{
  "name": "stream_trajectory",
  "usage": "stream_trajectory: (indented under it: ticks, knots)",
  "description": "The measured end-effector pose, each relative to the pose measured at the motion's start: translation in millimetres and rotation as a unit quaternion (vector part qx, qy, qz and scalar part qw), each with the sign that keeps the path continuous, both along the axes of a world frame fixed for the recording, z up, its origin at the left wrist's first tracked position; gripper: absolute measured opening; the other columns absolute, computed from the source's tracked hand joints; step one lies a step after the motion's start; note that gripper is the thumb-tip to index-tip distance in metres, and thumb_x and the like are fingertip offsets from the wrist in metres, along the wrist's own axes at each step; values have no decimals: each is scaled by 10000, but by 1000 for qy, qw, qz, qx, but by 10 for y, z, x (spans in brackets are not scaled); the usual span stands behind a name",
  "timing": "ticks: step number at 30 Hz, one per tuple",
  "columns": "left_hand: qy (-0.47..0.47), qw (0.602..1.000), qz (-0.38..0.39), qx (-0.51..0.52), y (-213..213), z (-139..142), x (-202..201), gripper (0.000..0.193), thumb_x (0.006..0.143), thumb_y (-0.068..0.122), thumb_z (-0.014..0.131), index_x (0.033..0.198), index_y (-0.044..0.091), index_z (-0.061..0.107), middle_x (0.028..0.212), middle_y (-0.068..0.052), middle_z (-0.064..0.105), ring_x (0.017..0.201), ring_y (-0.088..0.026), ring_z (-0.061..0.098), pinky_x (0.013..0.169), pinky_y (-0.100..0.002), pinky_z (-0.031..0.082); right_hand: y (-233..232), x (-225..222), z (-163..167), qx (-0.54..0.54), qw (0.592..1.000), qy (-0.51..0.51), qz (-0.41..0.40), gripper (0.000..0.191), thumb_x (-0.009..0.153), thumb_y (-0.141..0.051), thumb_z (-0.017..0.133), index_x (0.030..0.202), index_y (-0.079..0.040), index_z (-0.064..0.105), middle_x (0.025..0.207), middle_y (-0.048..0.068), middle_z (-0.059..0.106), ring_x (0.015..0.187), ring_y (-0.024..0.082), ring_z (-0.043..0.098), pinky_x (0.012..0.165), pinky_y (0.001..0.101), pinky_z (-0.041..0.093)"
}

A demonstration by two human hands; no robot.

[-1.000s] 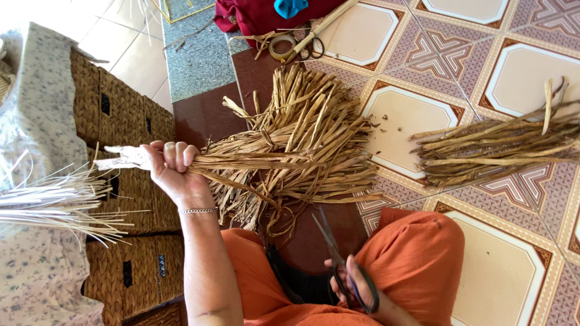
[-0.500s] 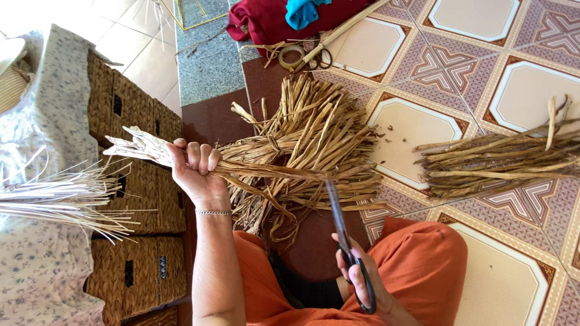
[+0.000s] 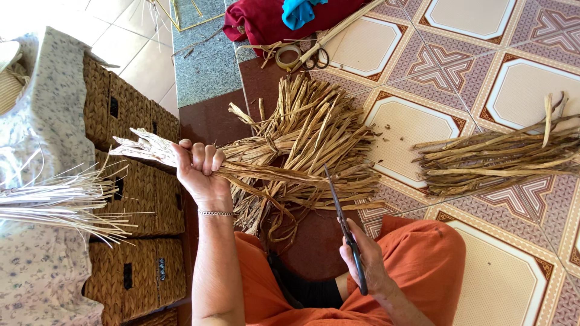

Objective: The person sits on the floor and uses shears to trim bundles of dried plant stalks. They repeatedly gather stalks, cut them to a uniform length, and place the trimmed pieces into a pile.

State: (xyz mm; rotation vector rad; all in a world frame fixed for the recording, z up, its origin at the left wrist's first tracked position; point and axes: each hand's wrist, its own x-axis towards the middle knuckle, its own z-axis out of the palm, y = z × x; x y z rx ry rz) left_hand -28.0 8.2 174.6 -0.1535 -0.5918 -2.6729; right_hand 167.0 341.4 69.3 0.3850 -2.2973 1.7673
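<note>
Dried straw strands [image 3: 266, 172], tan and flat, are bunched in the left hand [image 3: 202, 172], whose fingers [image 3: 198, 156] are curled tight around the bundle; its frayed butt ends stick out toward 9 o'clock and the long ends run toward 3 o'clock, over a bigger loose heap of straw [image 3: 314, 133] on the tiled floor [image 3: 519, 271]. The right hand [image 3: 365, 262], down at 5 o'clock from the left, has its fingers wrapped through the handles of dark scissors [image 3: 344, 226]. The blades point up toward 12 o'clock and their tips reach the held strands; whether the blades are parted I cannot tell. Orange trousers [image 3: 423, 265] cover the person's knees just beneath. At 3 o'clock a second bundle of straw [image 3: 495, 160] lies well apart on the tiles. At 9 o'clock stand woven baskets [image 3: 142, 193], with pale thin reeds [image 3: 60, 202] across patterned cloth. At 12 o'clock lie a red cloth [image 3: 266, 18], a tape roll [image 3: 287, 57] and another pair of scissors [image 3: 317, 57].
</note>
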Motion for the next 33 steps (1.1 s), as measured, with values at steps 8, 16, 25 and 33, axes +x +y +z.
stream_trajectory:
  ticks: [8,16,25,33]
  knots:
    - [-29,999,22,19,-54,-137,-98,378,1133,359,478,907,84,605,579,57,331,472,-74,237,398,-264,243,24,-65,-317,-116,993,-20,2,443,1079,-297,512,1419,-18,573,690,-38,602,502,39,525,432,214,453]
    - [3,987,-10,159,-302,-139,-113,411,1148,343,442,892,47,570,571,40,344,449,-69,239,376,-246,240,291,72,-557,-275,928,-246,49,699,1026,-553,386,1496,-45,481,775,5,580,536,66,505,453,221,423]
    - [0,983,-56,174,-190,-141,-101,386,1146,339,445,933,35,548,583,33,324,468,-78,235,391,-245,245,350,-146,-530,-262,934,-203,134,742,1034,-594,408,1535,-50,467,828,-5,568,602,54,487,529,209,425]
    - [-32,993,-7,113,-140,-138,-120,372,1139,339,464,924,52,561,582,39,323,478,-71,237,404,-240,246,363,-224,-370,-247,944,-215,40,490,1080,-389,408,1334,-41,642,576,-29,463,384,41,389,356,206,344]
